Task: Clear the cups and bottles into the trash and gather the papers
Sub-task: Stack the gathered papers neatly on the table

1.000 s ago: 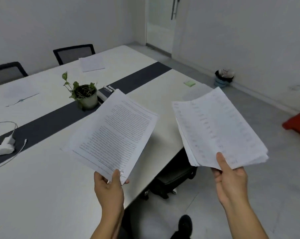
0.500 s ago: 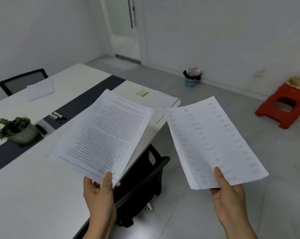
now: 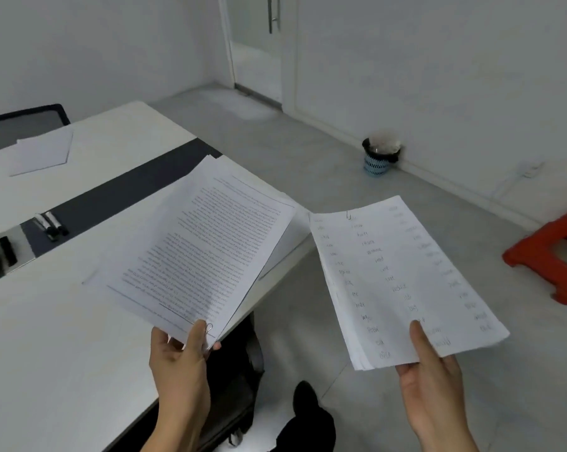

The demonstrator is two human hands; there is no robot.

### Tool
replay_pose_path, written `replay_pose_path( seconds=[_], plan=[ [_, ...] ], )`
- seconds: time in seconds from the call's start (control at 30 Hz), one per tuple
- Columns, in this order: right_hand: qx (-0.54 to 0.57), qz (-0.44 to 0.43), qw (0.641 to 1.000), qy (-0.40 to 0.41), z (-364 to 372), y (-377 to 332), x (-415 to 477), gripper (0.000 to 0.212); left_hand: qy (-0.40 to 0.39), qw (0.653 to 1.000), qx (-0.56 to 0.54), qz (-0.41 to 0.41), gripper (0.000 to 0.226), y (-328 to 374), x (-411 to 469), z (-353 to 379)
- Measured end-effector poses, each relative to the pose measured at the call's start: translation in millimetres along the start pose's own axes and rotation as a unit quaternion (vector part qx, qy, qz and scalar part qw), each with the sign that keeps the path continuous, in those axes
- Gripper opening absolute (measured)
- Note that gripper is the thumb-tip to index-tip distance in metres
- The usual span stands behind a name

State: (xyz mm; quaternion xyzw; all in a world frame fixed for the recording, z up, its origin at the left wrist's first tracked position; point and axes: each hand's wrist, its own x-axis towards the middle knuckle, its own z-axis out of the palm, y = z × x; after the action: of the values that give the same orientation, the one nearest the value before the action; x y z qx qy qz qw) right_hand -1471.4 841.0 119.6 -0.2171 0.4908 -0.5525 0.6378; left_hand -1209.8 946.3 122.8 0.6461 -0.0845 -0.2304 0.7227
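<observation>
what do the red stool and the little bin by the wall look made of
Red stool: probably moulded plastic, even red, slight sheen, rounded edges. Bin: likely plastic too, pale blue openwork wall under a dark liner.

The white table (image 3: 47, 353) has a dark grey band (image 3: 119, 197) running to its far edge. The printed sheaf (image 3: 203, 249) is white with dense lines of black text; the handwritten sheaf (image 3: 396, 278) is white with sparse columns of dark script. On the pale grey floor (image 3: 308, 151) are a red stool (image 3: 536, 252) and a blue, slot-patterned bin (image 3: 375, 163) with a black liner.
</observation>
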Motion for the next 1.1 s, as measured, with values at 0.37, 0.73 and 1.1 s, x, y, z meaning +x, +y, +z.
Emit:
replay_pose_path(
  seconds=[0.37, 0.73, 1.1],
  plan=[
    [-0.174, 0.036, 0.980, -0.090, 125.7, -71.9, 226.8, 0.035, 0.111, 0.992, -0.055, 0.019, 0.024, 39.9, 141.3, 168.1],
    [-0.451, 0.182, 0.744, -0.459, 282.1, 21.1, 417.1, 0.021, 0.361, 0.929, -0.074, 0.036, 0.031, 30.3, 190.3, 226.7],
    [-0.586, 0.191, 0.576, -0.538, 334.9, 128.3, 486.6, 0.029, 0.548, 0.834, -0.054, 0.042, 0.032, 8.1, 151.0, 260.2]
  ],
)
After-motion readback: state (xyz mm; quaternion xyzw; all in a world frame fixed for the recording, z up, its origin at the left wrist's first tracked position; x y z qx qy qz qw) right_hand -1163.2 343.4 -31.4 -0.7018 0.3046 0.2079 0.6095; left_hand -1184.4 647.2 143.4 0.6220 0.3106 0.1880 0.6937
